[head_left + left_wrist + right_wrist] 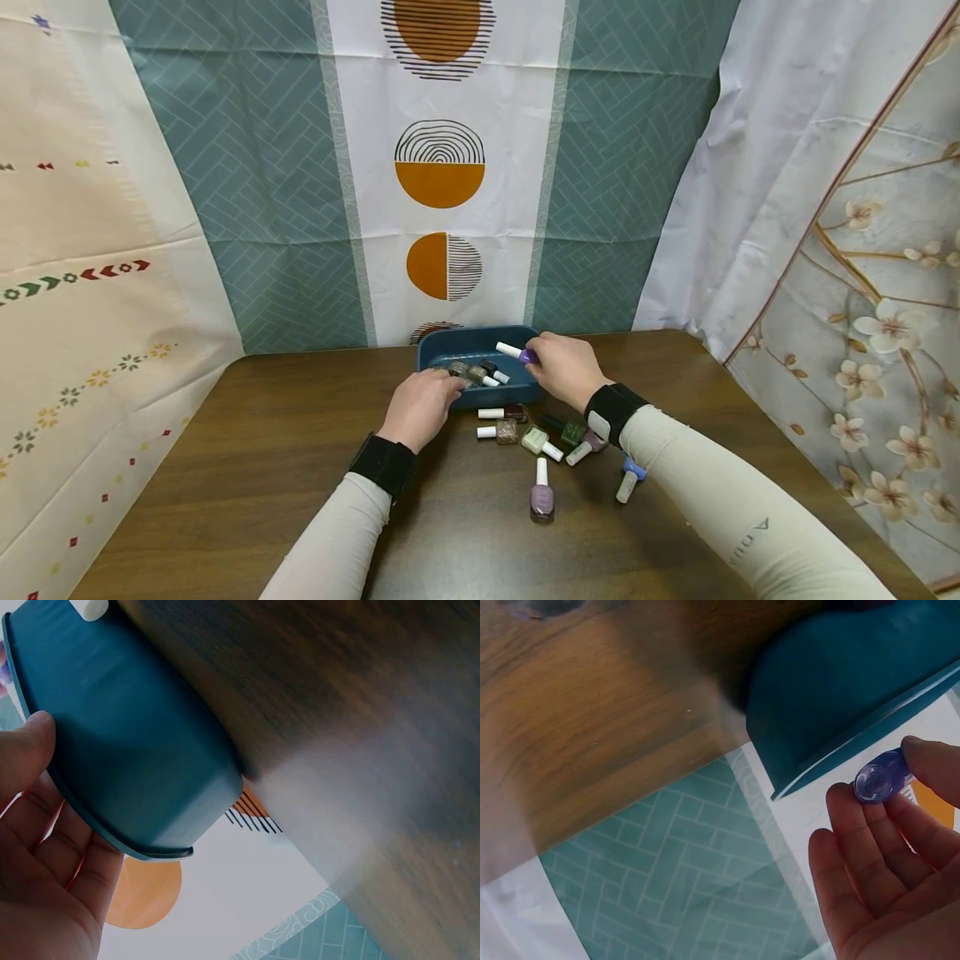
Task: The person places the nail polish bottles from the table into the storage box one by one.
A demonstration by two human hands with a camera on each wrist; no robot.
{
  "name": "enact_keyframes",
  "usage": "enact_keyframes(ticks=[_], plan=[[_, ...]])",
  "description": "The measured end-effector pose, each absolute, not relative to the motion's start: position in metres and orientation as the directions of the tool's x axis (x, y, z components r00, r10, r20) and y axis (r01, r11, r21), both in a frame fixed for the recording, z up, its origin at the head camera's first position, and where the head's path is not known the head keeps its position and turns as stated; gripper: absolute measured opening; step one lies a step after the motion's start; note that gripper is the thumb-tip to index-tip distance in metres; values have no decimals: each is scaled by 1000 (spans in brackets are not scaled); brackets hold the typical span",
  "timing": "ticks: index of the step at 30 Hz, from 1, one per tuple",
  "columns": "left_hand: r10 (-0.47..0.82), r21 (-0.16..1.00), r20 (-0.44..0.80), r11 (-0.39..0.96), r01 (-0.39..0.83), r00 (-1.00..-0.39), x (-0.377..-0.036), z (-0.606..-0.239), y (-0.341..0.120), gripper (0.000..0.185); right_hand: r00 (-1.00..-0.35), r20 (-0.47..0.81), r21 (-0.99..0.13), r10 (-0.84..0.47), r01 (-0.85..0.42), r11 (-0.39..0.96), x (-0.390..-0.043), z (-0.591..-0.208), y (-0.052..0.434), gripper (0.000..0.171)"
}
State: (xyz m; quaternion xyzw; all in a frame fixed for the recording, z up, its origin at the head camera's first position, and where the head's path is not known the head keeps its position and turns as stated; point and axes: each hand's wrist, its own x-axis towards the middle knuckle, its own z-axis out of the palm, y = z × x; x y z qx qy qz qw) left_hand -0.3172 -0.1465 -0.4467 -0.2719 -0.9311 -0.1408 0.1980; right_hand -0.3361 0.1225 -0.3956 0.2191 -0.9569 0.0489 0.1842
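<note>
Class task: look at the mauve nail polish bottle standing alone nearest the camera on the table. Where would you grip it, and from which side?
Grip the mauve bottle by its white cap, coming from above. It lies apart from the other bottles, with open table on both sides. The slim cap suits a thumb-and-finger pinch.

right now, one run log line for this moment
right hand: pinches purple nail polish bottle over blue tray | left hand: at tray's near rim

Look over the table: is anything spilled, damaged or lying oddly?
Nothing looks spilled or damaged. Several nail polish bottles lie on their sides, scattered on the table before the blue tray. The right hand holds a purple bottle above it.
</note>
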Motion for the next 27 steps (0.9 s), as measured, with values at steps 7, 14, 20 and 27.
enact_keyframes(ticks=[7, 14, 20, 27], plan=[[452, 159, 425, 815, 557, -784, -318, -445, -146, 16, -850, 355, 12, -389, -413, 911, -346, -404, 112, 20], [454, 153, 437, 813, 561, -777, -318, -447, -147, 16, -874, 333, 8, -355, -373, 928, -355, -411, 102, 10], [456, 160, 436, 809, 565, -776, -317, -448, -147, 15, -907, 277, 9, -317, -328, 945, -355, -411, 94, 13], [453, 138, 450, 816, 561, -770, -318, -448, -146, 15, -914, 261, 27, -310, -315, 949, -357, -412, 90, 12]])
